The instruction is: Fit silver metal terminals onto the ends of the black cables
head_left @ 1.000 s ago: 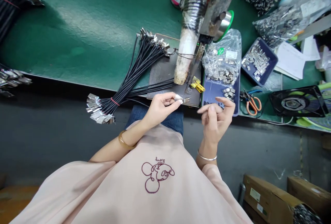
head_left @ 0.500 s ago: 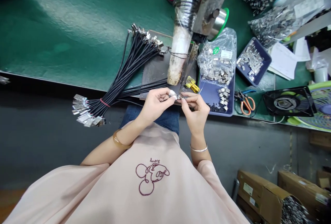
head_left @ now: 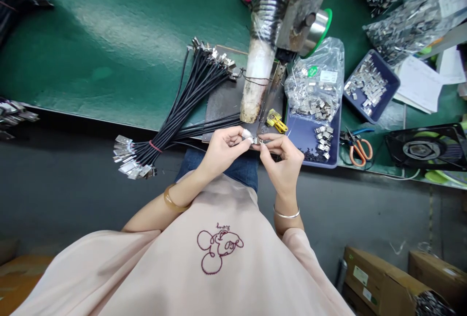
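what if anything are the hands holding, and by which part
The left hand pinches a small metal connector by one end; the right hand pinches at its other end, whether on it or a separate piece is unclear.

the bench (head_left: 127, 67) has a green top, kinda shiny. sitting right on it: a dark flat plate (head_left: 223, 104), a black cable bundle (head_left: 182, 97) that pokes out past the front edge, a blue tray (head_left: 297, 131), a smaller blue bin (head_left: 390, 96), orange-handled pliers (head_left: 359, 152), a black fan (head_left: 426, 148) and white papers (head_left: 419, 82). grey floor (head_left: 365, 209) has cardboard boxes (head_left: 372, 277).
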Demonstrator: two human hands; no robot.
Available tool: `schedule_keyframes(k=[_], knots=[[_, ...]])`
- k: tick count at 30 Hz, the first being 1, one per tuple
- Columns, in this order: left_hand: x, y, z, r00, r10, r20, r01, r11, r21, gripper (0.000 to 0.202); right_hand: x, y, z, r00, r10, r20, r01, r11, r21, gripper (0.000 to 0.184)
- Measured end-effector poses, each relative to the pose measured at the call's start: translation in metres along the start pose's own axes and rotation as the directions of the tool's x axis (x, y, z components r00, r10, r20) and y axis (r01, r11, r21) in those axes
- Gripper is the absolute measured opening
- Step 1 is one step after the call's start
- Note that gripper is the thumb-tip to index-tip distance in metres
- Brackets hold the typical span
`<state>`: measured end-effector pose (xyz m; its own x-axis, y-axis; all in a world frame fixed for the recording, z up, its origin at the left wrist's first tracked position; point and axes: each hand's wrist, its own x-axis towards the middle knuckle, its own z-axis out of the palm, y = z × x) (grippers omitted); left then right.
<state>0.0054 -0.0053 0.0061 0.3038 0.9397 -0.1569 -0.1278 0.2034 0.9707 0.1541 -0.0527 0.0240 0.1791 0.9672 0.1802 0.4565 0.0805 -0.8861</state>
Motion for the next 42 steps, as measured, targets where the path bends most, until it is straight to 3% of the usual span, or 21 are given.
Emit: schedule_keyframes(k=[5, 8, 9, 10, 12, 13, 14, 15, 16, 18, 19, 22, 25, 27, 32, 36, 40, 42], knots=[[-0.004, 0.002, 0.000, 0.999, 0.010, 0.048, -0.012, 0.999, 0.042, 0.014, -0.009, -0.003, -0.008, 1.000, -0.015, 0.018, 0.016, 0.999, -0.033, 0.008], [-0.010, 0.001, -0.002, 0.990, 0.020, 0.140, -0.036, 0.993, 0.112, 0.013, -0.021, -0.010, -0.024, 0.991, -0.095, -0.095, 0.080, 0.985, -0.152, 0.004], [-0.013, -0.001, -0.003, 0.981, 0.018, 0.194, -0.049, 0.986, 0.161, 0.012, -0.026, -0.013, -0.030, 0.967, -0.176, -0.184, 0.135, 0.967, -0.215, 0.002], [-0.016, -0.003, -0.005, 0.968, 0.012, 0.249, -0.068, 0.974, 0.217, 0.011, -0.031, -0.016, -0.037, 0.912, -0.283, -0.296, 0.199, 0.938, -0.284, 0.003], [-0.023, -0.009, -0.008, 0.946, 0.011, 0.324, -0.120, 0.940, 0.319, 0.011, -0.036, -0.020, -0.050, 0.742, -0.433, -0.511, 0.253, 0.887, -0.385, 0.004], [-0.026, -0.013, -0.009, 0.943, 0.025, 0.332, -0.145, 0.928, 0.343, 0.010, -0.037, -0.021, -0.057, 0.686, -0.442, -0.578, 0.234, 0.886, -0.400, 0.005], [-0.028, -0.016, -0.010, 0.947, 0.055, 0.317, -0.169, 0.924, 0.342, 0.010, -0.035, -0.021, -0.064, 0.678, -0.410, -0.610, 0.187, 0.899, -0.397, 0.008], [-0.030, -0.019, -0.012, 0.954, 0.100, 0.284, -0.194, 0.926, 0.325, 0.010, -0.032, -0.018, -0.071, 0.719, -0.350, -0.600, 0.118, 0.913, -0.392, 0.013], [-0.030, -0.020, -0.013, 0.959, 0.155, 0.236, -0.225, 0.925, 0.307, 0.011, -0.027, -0.013, -0.079, 0.793, -0.267, -0.548, 0.034, 0.917, -0.398, 0.018], [-0.025, -0.021, -0.016, 0.949, 0.291, 0.122, -0.315, 0.893, 0.322, 0.012, -0.015, 0.003, -0.096, 0.918, -0.094, -0.385, -0.123, 0.856, -0.501, 0.021], [-0.020, -0.019, -0.017, 0.926, 0.369, 0.073, -0.368, 0.850, 0.378, 0.012, -0.008, 0.013, -0.104, 0.943, -0.034, -0.332, -0.168, 0.811, -0.560, 0.018], [0.000, -0.014, -0.021, 0.828, 0.557, 0.064, -0.455, 0.601, 0.657, 0.015, 0.014, 0.042, -0.121, 0.967, 0.030, -0.254, -0.214, 0.636, -0.741, 0.013], [0.019, -0.014, -0.023, 0.815, 0.544, 0.200, -0.440, 0.357, 0.824, 0.021, 0.031, 0.056, -0.126, 0.980, 0.101, -0.170, -0.197, 0.479, -0.855, 0.009], [0.025, -0.018, -0.024, 0.806, 0.532, 0.260, -0.458, 0.281, 0.844, 0.024, 0.038, 0.058, -0.125, 0.983, 0.126, -0.130, -0.172, 0.432, -0.885, 0.008], [0.012, -0.025, -0.026, 0.697, 0.654, 0.295, -0.603, 0.310, 0.735, 0.024, 0.047, 0.055, -0.112, 0.997, 0.076, 0.028, -0.017, 0.538, -0.843, 0.012], [-0.005, -0.020, -0.026, 0.621, 0.719, 0.311, -0.697, 0.326, 0.639, 0.020, 0.042, 0.050, -0.091, 1.000, -0.017, 0.011, 0.019, 0.590, -0.807, 0.010], [-0.013, -0.015, -0.023, 0.612, 0.725, 0.317, -0.737, 0.377, 0.561, 0.016, 0.029, 0.035, -0.075, 0.975, -0.181, -0.130, 0.039, 0.713, -0.700, 0.013], [-0.013, -0.013, -0.021, 0.668, 0.680, 0.303, -0.715, 0.472, 0.516, 0.015, 0.022, 0.027, -0.072, 0.944, -0.248, -0.218, 0.052, 0.763, -0.644, 0.014]])
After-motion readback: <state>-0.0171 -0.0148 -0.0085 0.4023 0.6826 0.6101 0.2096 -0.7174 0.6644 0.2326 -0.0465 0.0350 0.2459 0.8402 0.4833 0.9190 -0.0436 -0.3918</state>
